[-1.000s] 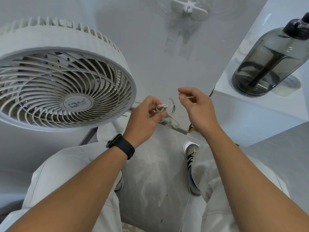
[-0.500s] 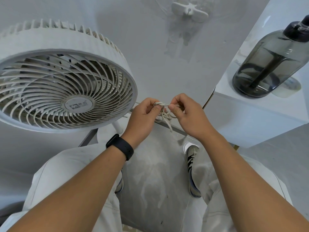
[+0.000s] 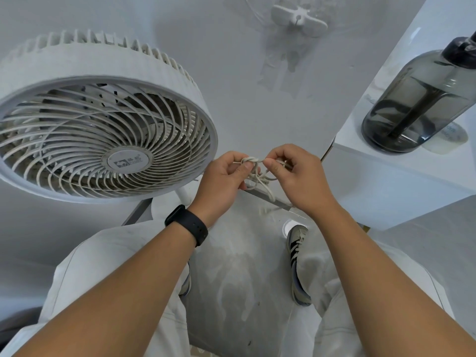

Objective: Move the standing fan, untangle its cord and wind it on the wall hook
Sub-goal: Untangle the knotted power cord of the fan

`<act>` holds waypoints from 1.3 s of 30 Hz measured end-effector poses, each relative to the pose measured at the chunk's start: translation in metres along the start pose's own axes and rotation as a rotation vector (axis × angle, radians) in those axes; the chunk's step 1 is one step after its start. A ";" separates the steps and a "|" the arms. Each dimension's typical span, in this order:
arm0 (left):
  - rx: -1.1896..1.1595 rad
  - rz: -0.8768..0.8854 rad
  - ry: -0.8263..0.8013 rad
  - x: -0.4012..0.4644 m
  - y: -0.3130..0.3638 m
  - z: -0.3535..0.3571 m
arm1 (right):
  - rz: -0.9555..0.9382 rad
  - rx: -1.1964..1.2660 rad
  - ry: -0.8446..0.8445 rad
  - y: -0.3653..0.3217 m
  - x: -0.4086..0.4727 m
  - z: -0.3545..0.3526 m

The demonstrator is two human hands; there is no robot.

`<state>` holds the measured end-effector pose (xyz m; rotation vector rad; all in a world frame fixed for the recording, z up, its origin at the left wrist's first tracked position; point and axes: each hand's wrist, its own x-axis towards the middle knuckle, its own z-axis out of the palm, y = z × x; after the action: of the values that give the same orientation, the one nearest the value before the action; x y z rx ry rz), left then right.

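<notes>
The white standing fan (image 3: pixel 103 119) fills the left side, its round grille facing me. Its thin white cord (image 3: pixel 257 176) is bunched in a knot of loops in front of me, with a strand hanging down toward the floor. My left hand (image 3: pixel 221 181) pinches the left side of the knot between thumb and fingers. My right hand (image 3: pixel 301 176) pinches the right side, thumb against the cord. The two hands almost touch. High on the wall sits the white wall hook (image 3: pixel 298 19), with nothing wound on it.
A white cabinet (image 3: pixel 386 181) stands at the right against the wall, carrying a large dark translucent water bottle (image 3: pixel 422 99). My legs and shoes (image 3: pixel 296 264) are below on the grey floor. A black watch sits on my left wrist.
My right hand, which was apart and raised a second ago, has come in to the knot and now pinches the cord beside my left hand. The fan has not moved.
</notes>
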<state>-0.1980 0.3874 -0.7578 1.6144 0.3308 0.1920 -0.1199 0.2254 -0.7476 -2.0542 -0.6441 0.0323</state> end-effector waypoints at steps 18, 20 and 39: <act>0.142 0.240 0.052 -0.006 -0.006 0.011 | 0.249 0.371 -0.044 -0.008 -0.003 -0.006; 0.185 0.295 0.075 -0.007 -0.004 0.011 | 0.256 0.368 -0.069 -0.007 -0.002 -0.009; 0.598 0.575 0.120 -0.006 -0.007 0.006 | 0.295 0.334 -0.174 -0.015 -0.006 -0.006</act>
<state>-0.2025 0.3799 -0.7643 2.2711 -0.0053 0.6794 -0.1298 0.2238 -0.7336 -1.8145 -0.4030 0.4638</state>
